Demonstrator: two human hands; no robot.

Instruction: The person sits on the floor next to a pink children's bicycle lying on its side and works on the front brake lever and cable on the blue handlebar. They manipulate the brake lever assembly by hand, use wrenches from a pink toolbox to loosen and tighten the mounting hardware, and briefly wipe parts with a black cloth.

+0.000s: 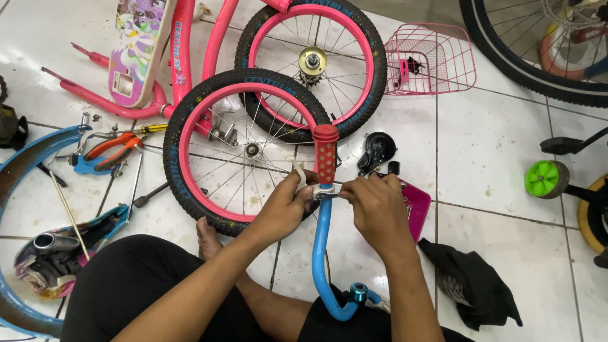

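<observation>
A blue bicycle handlebar (pixel 320 253) with a red dotted grip (pixel 326 155) stands upright in front of me. Both hands meet just below that grip. My left hand (pixel 283 209) is closed around a silver brake lever clamp (pixel 323 194) and a pale lever (pixel 299 174). Opposite it, my right hand (pixel 377 206) pinches the same clamp from the right side. A teal bell (pixel 359 292) sits low on the handlebar.
Two pink-rimmed wheels (pixel 240 149) (pixel 313 63) and a pink frame (pixel 183 57) lie on the white tile floor. Orange pliers (pixel 114 147), a screwdriver and spanners lie at left by a blue frame (pixel 25 190). A pink basket (pixel 427 57), black cloth (pixel 475 285) and green training wheel (pixel 544 178) are at right.
</observation>
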